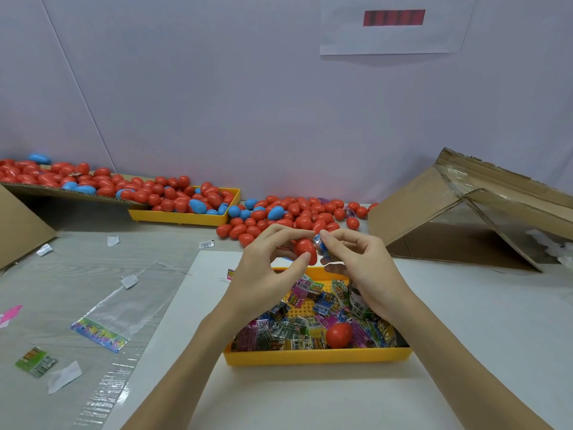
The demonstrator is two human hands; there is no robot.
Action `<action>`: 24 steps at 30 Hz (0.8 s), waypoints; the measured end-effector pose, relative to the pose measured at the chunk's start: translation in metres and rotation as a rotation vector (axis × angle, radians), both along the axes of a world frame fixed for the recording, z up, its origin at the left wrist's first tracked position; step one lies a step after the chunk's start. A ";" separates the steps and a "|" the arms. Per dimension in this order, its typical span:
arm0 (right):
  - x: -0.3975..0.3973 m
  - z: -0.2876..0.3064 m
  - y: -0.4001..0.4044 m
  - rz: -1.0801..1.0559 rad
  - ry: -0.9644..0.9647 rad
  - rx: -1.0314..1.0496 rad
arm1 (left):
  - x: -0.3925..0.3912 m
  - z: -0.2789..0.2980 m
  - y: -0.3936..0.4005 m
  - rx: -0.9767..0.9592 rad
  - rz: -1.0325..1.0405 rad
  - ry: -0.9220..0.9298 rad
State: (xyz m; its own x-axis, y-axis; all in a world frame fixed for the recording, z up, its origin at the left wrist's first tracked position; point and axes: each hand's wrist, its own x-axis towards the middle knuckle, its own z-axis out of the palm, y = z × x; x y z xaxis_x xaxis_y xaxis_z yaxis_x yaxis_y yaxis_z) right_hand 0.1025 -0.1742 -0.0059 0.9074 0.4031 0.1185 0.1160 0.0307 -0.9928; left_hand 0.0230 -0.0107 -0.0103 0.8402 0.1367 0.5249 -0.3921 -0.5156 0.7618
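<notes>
Red egg half (305,250) pinched in your raised left hand (263,268); your right hand (361,262) grips a blue packet (321,246) beside it, over the yellow tray (316,356).

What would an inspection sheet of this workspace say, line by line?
Surface: grey table, white board under near yellow tray.
Job's things: red egg and small packet in hand; tray holds wrapped packets and another egg.
Clutter: clear bags, paper scraps, loose egg pile.
Grippers: left hand grips red egg; right hand pinches small packet.
Cables: nothing seen.
Surroundings: far yellow tray of eggs, cardboard box, wall.
</notes>
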 end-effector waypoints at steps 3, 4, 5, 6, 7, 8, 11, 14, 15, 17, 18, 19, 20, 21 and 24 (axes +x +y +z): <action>-0.001 -0.001 0.000 0.002 -0.105 -0.062 | 0.000 -0.001 0.000 0.007 0.004 0.000; -0.001 -0.002 0.000 0.007 -0.129 -0.066 | 0.000 -0.001 0.000 0.004 0.009 0.001; -0.001 -0.002 0.000 0.012 -0.143 -0.064 | 0.001 -0.001 0.001 0.000 0.012 0.001; -0.001 -0.002 0.000 0.018 -0.151 -0.060 | 0.001 -0.001 0.001 -0.004 0.015 0.002; -0.001 -0.002 0.000 0.024 -0.158 -0.057 | 0.001 -0.001 0.001 -0.006 0.017 0.001; -0.001 -0.002 0.000 0.030 -0.165 -0.058 | 0.001 -0.001 0.001 -0.006 0.019 0.001; -0.002 -0.002 0.001 0.040 -0.182 -0.072 | 0.001 -0.001 0.001 0.001 0.019 0.001; -0.002 -0.002 0.000 0.050 -0.178 -0.078 | 0.001 -0.001 0.001 -0.002 0.018 -0.001; -0.002 -0.003 0.000 0.052 -0.176 -0.078 | 0.001 -0.001 0.001 -0.006 0.017 -0.002; -0.002 -0.002 0.000 0.054 -0.170 -0.079 | 0.001 -0.001 0.002 -0.010 0.015 -0.002; -0.002 -0.002 0.000 0.057 -0.165 -0.077 | 0.001 -0.001 0.002 -0.009 0.014 -0.002; -0.002 -0.002 0.000 0.060 -0.160 -0.076 | 0.001 -0.001 0.001 -0.009 0.013 -0.003; -0.002 -0.001 0.000 0.063 -0.153 -0.074 | 0.001 -0.001 0.001 -0.010 0.013 -0.006; -0.002 -0.001 0.000 0.067 -0.145 -0.072 | 0.001 -0.001 0.001 -0.012 0.013 -0.008; -0.002 0.000 -0.001 0.080 -0.122 -0.058 | 0.001 -0.001 0.001 -0.009 0.010 -0.013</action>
State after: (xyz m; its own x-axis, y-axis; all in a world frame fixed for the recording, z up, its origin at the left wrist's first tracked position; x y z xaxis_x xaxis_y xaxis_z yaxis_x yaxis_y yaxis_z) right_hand 0.1005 -0.1747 -0.0055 0.8523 0.4832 0.2001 0.2354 -0.0128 -0.9718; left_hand 0.0243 -0.0096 -0.0112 0.8320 0.1494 0.5343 -0.3969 -0.5126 0.7614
